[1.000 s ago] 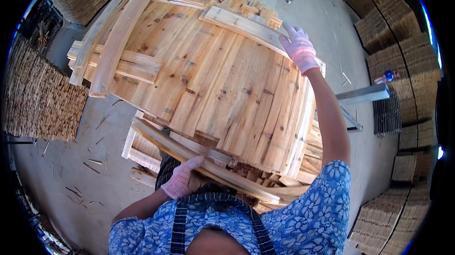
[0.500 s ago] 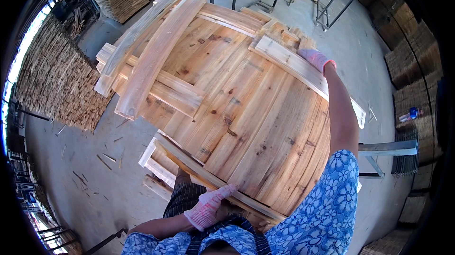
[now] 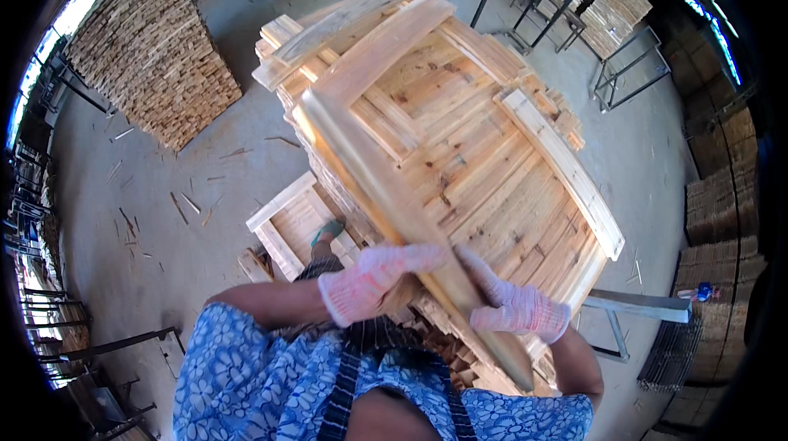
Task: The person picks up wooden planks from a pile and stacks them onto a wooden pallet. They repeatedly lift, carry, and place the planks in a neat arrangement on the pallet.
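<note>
A long wooden board (image 3: pixel 382 182), slightly blurred, lies tilted on edge along the near side of a stack topped by wide planks (image 3: pixel 484 187). My left hand (image 3: pixel 369 281), in a pink-and-white knit glove, has its fingers over the board's near part. Close beside it, my gloved right hand (image 3: pixel 525 310) grips the same board nearer its lower end. Across the stack's far right edge rests a pale plank (image 3: pixel 566 170). A wider board (image 3: pixel 386 47) and a greyish board (image 3: pixel 353 21) lie side by side at the far left, over short crosspieces (image 3: pixel 382 125).
A tall pile of cut wood strips (image 3: pixel 156 55) stands on the left. Beside my foot sits a low wooden frame (image 3: pixel 287 232). A metal-legged support (image 3: pixel 640 306) juts out at the right. Metal stands (image 3: pixel 632 72) and further wood piles (image 3: pixel 616 14) are behind; wood scraps litter the floor.
My right hand has come back from the far pale plank to the near board. The near board is now raised on edge and shifted, with both hands on it. My view has turned.
</note>
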`<state>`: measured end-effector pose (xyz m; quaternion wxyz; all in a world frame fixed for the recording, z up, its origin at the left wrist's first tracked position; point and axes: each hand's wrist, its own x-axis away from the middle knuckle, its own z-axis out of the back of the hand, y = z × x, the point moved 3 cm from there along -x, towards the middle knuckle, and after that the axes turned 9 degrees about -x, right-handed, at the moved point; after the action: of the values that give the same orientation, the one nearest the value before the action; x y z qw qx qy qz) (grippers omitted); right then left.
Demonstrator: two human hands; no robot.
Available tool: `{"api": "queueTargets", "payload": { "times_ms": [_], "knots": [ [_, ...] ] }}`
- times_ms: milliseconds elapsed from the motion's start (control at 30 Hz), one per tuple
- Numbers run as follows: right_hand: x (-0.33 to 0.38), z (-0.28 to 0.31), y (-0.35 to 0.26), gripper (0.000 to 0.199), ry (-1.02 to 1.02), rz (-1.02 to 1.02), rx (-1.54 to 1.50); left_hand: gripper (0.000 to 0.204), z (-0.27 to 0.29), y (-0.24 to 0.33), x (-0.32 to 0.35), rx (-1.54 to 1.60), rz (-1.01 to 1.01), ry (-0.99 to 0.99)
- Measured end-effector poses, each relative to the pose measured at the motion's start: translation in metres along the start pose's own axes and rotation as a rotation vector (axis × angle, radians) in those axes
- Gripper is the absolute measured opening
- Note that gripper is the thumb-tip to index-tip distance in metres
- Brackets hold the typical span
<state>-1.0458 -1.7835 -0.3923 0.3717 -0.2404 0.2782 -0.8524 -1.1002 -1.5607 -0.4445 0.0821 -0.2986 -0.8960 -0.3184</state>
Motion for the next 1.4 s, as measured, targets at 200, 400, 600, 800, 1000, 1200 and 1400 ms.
{"api": "queueTargets", "payload": {
  "times_ms": [200, 400, 600, 800, 1000, 1200, 1400],
  "knots": [
    [0.078, -0.03, -0.009, 0.111, 0.273, -0.465, -0.343, 0.059, 0.008, -0.033, -0.046, -0.681, 0.033, -0.557],
    [0.083, -0.082, 0.053, 0.094, 0.334, -0.558, 0.323, 0.063, -0.013, -0.051, -0.055, -1.896, -0.623, -0.607],
    [0.087, -0.082, 0.057, 0.081, 0.388, -0.542, 0.264, 0.084, -0.018, 0.003, -0.135, -2.682, -0.534, -0.731],
    [0.064, -0.07, 0.063, 0.076, 0.291, -0.613, 0.228, 0.093, 0.001, 0.017, -0.136, -2.778, -0.562, -0.682],
    [0.147, -0.111, 0.041, 0.073, 1.153, -0.777, 0.435, 0.098, 0.001, -0.001, -0.145, -2.76, -0.778, -0.686],
    [0.246, -0.28, -0.014, 0.06, 1.717, -1.584, -0.19, 0.098, -0.014, -0.016, -0.121, -2.883, -1.126, -0.593],
    [0.285, -0.498, -0.142, 0.067, 1.701, -2.636, -0.258, 0.07, -0.049, -0.131, -0.053, -1.488, -0.292, -1.463]
  ]
}}
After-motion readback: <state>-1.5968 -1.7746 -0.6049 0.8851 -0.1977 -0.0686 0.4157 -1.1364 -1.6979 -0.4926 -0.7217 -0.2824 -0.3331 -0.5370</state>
